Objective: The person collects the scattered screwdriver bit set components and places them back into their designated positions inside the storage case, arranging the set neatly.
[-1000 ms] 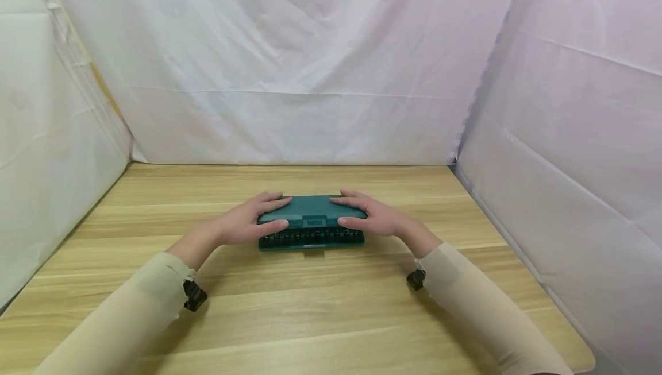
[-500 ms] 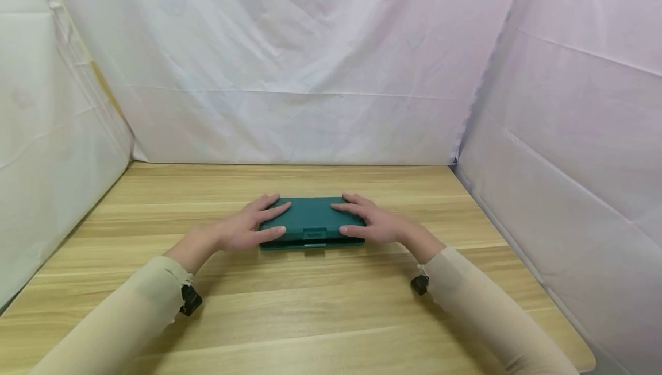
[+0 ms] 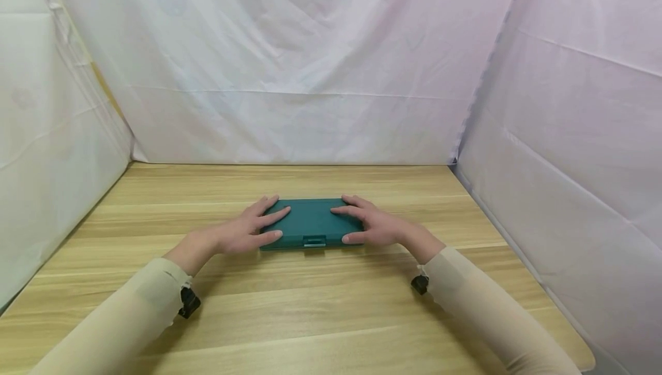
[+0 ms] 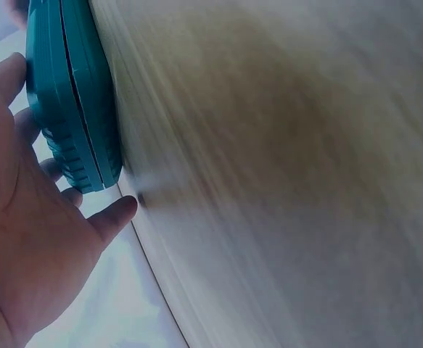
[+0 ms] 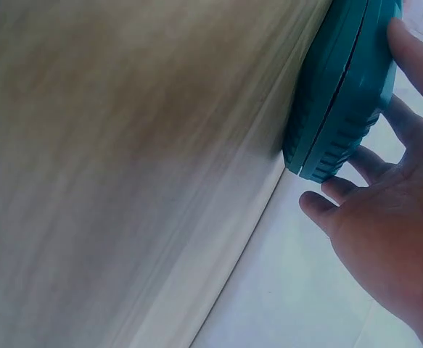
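Observation:
A teal plastic case (image 3: 312, 219) lies flat on the table with its lid down over the base. On its front edge is a latch (image 3: 314, 241). My left hand (image 3: 243, 234) rests on the left end of the lid, fingers spread and thumb along the front. The right hand (image 3: 381, 227) rests the same way on the right end. Both wrist views show the ribbed side of the case (image 4: 73, 94) and a thin dark seam between lid and base. In the right wrist view the fingers (image 5: 407, 119) lie extended over the lid (image 5: 371, 72). The case's contents are hidden.
The case stands mid-table on a light wood-grain top (image 3: 310, 317). White sheeting hangs behind (image 3: 300, 76) and on both sides of the table. A small black device (image 3: 189, 302) is strapped at each wrist.
The lid has come down from partly raised, hiding the row of dark pieces that showed inside. Both hands have moved down and slightly nearer with it.

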`<state>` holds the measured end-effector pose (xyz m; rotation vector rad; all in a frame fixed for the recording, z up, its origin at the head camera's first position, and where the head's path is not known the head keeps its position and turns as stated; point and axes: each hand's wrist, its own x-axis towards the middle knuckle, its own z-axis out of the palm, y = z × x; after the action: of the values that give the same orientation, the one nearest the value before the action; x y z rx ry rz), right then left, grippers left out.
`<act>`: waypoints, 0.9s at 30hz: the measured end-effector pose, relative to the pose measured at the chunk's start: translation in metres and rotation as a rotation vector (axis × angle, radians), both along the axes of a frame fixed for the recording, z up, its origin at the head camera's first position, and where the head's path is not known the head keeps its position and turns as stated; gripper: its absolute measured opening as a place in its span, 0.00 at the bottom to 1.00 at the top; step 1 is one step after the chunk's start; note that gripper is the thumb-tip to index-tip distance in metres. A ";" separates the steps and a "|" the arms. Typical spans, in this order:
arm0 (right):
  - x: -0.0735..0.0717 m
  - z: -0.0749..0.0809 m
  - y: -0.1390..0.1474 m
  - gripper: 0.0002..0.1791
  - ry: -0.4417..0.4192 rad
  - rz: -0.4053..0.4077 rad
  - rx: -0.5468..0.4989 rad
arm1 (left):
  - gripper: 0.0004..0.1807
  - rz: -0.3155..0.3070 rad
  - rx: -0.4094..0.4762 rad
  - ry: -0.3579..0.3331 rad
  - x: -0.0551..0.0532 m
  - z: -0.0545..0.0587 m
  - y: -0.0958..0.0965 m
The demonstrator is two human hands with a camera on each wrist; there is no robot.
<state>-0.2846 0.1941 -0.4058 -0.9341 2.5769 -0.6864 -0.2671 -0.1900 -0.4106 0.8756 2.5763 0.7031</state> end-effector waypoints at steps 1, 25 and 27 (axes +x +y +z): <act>0.000 0.000 0.000 0.42 0.000 0.000 0.001 | 0.40 0.002 0.000 -0.006 0.000 0.000 0.000; 0.005 -0.002 -0.047 0.59 0.140 -0.049 0.239 | 0.40 0.002 -0.058 -0.028 0.004 0.001 0.001; 0.005 0.000 -0.049 0.56 0.142 -0.064 0.239 | 0.40 0.002 -0.065 -0.029 0.003 0.001 0.001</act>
<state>-0.2794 0.1452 -0.4062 -0.8532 2.7466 -0.3266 -0.2636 -0.1889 -0.4095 0.8364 2.5593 0.6239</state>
